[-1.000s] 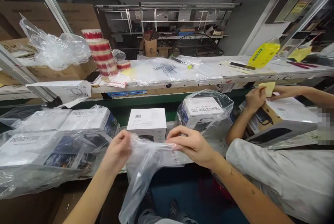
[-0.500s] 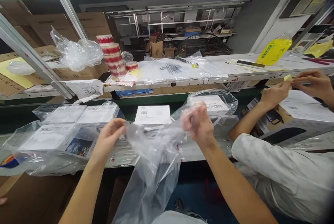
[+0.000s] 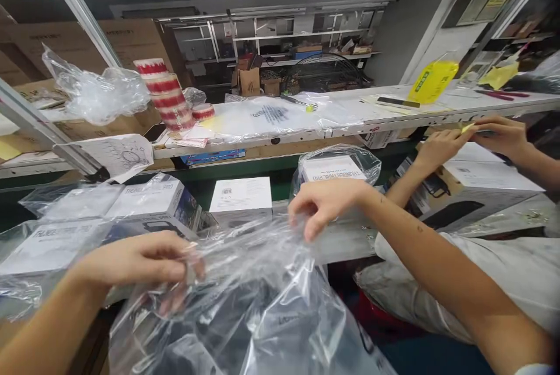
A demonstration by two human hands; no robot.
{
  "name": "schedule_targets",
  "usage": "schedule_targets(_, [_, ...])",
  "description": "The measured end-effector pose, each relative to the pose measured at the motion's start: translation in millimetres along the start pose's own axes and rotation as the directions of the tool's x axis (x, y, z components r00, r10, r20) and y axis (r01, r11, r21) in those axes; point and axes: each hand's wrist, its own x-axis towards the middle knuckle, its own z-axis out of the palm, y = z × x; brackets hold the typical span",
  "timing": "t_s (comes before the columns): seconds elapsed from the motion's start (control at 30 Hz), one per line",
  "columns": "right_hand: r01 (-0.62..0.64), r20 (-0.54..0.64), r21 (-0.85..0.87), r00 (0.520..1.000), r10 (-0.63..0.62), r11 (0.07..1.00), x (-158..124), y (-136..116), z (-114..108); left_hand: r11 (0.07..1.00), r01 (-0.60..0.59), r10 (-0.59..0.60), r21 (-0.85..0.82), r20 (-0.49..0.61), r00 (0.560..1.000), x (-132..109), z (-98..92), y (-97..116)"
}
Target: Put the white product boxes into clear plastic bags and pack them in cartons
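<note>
The left hand curls its fingers at the mouth of a clear plastic bag, partly showing through the film; blur makes it impossible to tell whether the thumb pinches the rim. The right hand bends over the opposite edge, thumb and fingers crooked with a gap between them, the film meeting the fingertips; whether it grips cannot be told either. The bag spreads between both hands and hangs in front of the table, thin, glossy and full of sharp creases, with dark shapes visible through it.

Just beyond its mouth stands a white cardboard box, its flat, matte top printed with a barcode. To the left, a cluster of boxes with printed sides sits in loose, wrinkled plastic; to the right, a wrapped box stands under a puffed, see-through cover.

Farther right, a co-worker's two hands meet at a small yellow piece above a large printed box, below them a pale, wrinkled sleeve.

Behind, a white shelf carries a leaning stack of red-and-white tape rolls, a crumpled plastic heap, a flat translucent sheet and a tilted yellow container.
</note>
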Motion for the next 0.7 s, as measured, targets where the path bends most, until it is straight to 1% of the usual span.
schedule_targets(0.03, [-0.056, 0.009, -0.071, 0.998, 0.056, 0.996, -1.3, 6.6, 0.7, 0.996, 0.091, -0.093, 0.027, 0.088, 0.992, -3.6, -6.1, 3.5])
schedule_targets(0.07, [-0.098, -0.023, -0.134, 0.995, 0.096, 0.986, -0.7, 14.5, 2.0, 0.985, 0.156, -0.165, 0.072, 0.139, 0.976, -4.9, -10.7, 6.6])
schedule_targets(0.1, [-0.125, -0.071, -0.183, 0.991, 0.114, 0.975, 1.6, 24.1, 3.7, 0.972, 0.193, -0.213, 0.132, 0.166, 0.963, -4.1, -13.8, 8.3])
schedule_targets(0.13, [-0.134, -0.112, -0.207, 0.987, 0.112, 0.969, 5.1, 35.5, 6.0, 0.965, 0.201, -0.23, 0.168, 0.172, 0.958, -1.1, -15.9, 7.9])
schedule_targets(0.17, [-0.13, -0.142, -0.194, 0.984, 0.103, 0.972, 9.5, 48.4, 9.3, 0.97, 0.183, -0.21, 0.161, 0.171, 0.963, 3.8, -17.2, 4.8])
schedule_targets(0.2, [-0.113, -0.161, -0.137, 0.983, 0.091, 0.984, 14.6, 62.2, 14.1, 0.988, 0.119, -0.134, 0.102, 0.154, 0.979, 10.5, -17.9, -1.1])
schedule_targets(0.23, [-0.083, -0.177, -0.04, 0.981, 0.075, 0.996, 20.3, 76.0, 20.7, 1.0, -0.004, 0.005, -0.008, 0.102, 0.995, 18.7, -18.0, -9.6])
schedule_targets(0.27, [-0.035, -0.195, 0.093, 0.979, 0.052, 0.995, 26.6, 89.1, 29.3, 0.97, -0.192, 0.192, -0.147, -0.016, 0.981, 28.4, -17.3, -20.2])
schedule_targets(0.3, [0.051, -0.222, 0.271, 0.975, 0.011, 0.961, 33.4, 100.6, 39.6, 0.869, -0.406, 0.366, -0.281, -0.185, 0.912, 39.3, -15.9, -32.1])
schedule_targets(0.33, [0.168, -0.273, 0.459, 0.961, -0.041, 0.873, 40.5, 109.9, 51.0, 0.71, -0.588, 0.47, -0.388, -0.361, 0.806, 51.0, -13.9, -44.8])
schedule_targets(0.37, [0.291, -0.343, 0.611, 0.935, -0.085, 0.737, 47.7, 116.7, 62.1, 0.544, -0.7, 0.5, -0.464, -0.49, 0.714, 62.9, -11.6, -57.6])
schedule_targets(0.4, [0.4, -0.424, 0.701, 0.899, -0.106, 0.59, 54.8, 121.2, 71.8, 0.403, -0.74, 0.497, -0.539, -0.55, 0.671, 74.4, -9.7, -69.9])
schedule_targets(0.43, [0.497, -0.506, 0.743, 0.856, -0.109, 0.448, 61.2, 123.8, 78.8, 0.324, -0.71, 0.514, -0.625, -0.513, 0.687, 84.5, -9.0, -81.3])
schedule_targets(0.47, [0.582, -0.58, 0.751, 0.807, -0.108, 0.313, 66.7, 125.2, 82.2, 0.302, -0.633, 0.56, -0.713, -0.405, 0.723, 92.7, -10.6, -91.1])
schedule_targets(0.5, [0.644, -0.638, 0.74, 0.764, -0.1, 0.195, 71.0, 125.9, 81.5, 0.328, -0.53, 0.612, -0.782, -0.251, 0.75, 98.4, -15.0, -98.8])
schedule_targets(0.53, [0.687, -0.682, 0.72, 0.727, -0.087, 0.096, 74.0, 126.5, 77.0, 0.39, -0.426, 0.644, -0.816, -0.089, 0.76, 101.1, -22.7, -104.1])
schedule_targets(0.57, [0.723, -0.721, 0.691, 0.689, -0.071, 0.004, 75.8, 127.0, 69.4, 0.47, -0.328, 0.639, -0.82, 0.059, 0.767, 101.0, -33.9, -106.3])
schedule_targets(0.6, [0.75, -0.752, 0.659, 0.657, -0.055, -0.061, 76.7, 127.4, 59.4, 0.559, -0.241, 0.595, -0.794, 0.181, 0.783, 98.1, -48.1, -105.4])
schedule_targets(0.63, [0.755, -0.758, 0.652, 0.65, -0.048, -0.07, 77.1, 127.2, 48.2, 0.652, -0.169, 0.516, -0.739, 0.269, 0.813, 93.0, -64.6, -101.3])
schedule_targets(0.67, [0.721, -0.719, 0.692, 0.691, -0.07, 0.009, 77.5, 126.0, 36.6, 0.751, -0.113, 0.417, -0.65, 0.335, 0.845, 86.2, -82.5, -94.5])
schedule_targets(0.7, [0.645, -0.636, 0.751, 0.764, -0.104, 0.14, 78.3, 123.7, 25.3, 0.855, -0.068, 0.316, -0.515, 0.412, 0.855, 78.4, -100.8, -85.6])
